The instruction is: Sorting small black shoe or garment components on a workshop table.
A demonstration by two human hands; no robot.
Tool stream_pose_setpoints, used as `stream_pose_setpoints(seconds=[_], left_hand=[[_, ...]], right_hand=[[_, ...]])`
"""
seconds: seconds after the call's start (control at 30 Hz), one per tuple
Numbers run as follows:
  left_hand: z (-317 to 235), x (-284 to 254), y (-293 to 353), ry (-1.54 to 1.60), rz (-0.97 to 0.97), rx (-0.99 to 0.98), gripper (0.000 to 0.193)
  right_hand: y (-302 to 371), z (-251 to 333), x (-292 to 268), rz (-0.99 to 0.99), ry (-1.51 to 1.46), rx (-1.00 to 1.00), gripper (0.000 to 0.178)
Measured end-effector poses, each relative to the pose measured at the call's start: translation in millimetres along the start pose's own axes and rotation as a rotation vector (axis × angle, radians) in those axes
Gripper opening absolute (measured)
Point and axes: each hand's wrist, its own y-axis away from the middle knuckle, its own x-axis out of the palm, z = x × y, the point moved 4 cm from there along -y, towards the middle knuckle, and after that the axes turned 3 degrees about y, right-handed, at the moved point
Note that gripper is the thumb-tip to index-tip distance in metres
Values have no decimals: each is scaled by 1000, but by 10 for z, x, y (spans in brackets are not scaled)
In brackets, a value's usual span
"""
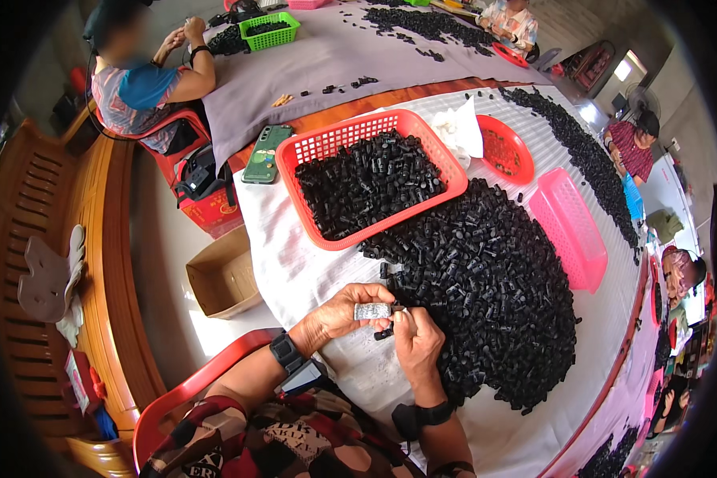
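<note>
Above the near edge of the heap, my two hands meet. My left hand (334, 315) is closed, its fingertips around a small black plastic part (397, 307) that shows only partly. A silvery-grey patch (372, 311) covers its thumb area; whether this is a wrap or a held piece I cannot tell. My right hand (422, 344) is closed in a pinch against the same spot, and its fingers hide what they grip. Right beside it spreads a large heap of short black cylindrical parts (486, 295). Farther off, a red-orange basket (293, 195) is filled with similar parts.
A pink basket (570, 231) lies right of the heap; a red plate (506, 150) and white crumpled paper (458, 131) sit behind. A green-cased phone (267, 154) lies left of the red-orange basket. A cardboard box (223, 275) stands below the table. Other people work around the tables.
</note>
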Motion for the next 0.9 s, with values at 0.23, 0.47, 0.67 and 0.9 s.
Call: stream_pose_setpoints(seconds=[0.23,0.47,0.67,0.9], left_hand=[[-18,45,8,-122,-28,-5,44],[7,11,14,-81,-62,34,37],[-45,58,11,23,-50,22,29],[-37,61,9,17,-38,-12,34]], right_hand=[[-7,7,-7,20,2,14,18],[-16,20,-22,-16,-53,43,17],[-30,27,-34,-1,-64,62,15],[-20,-5,-19,-7,-43,47,17]])
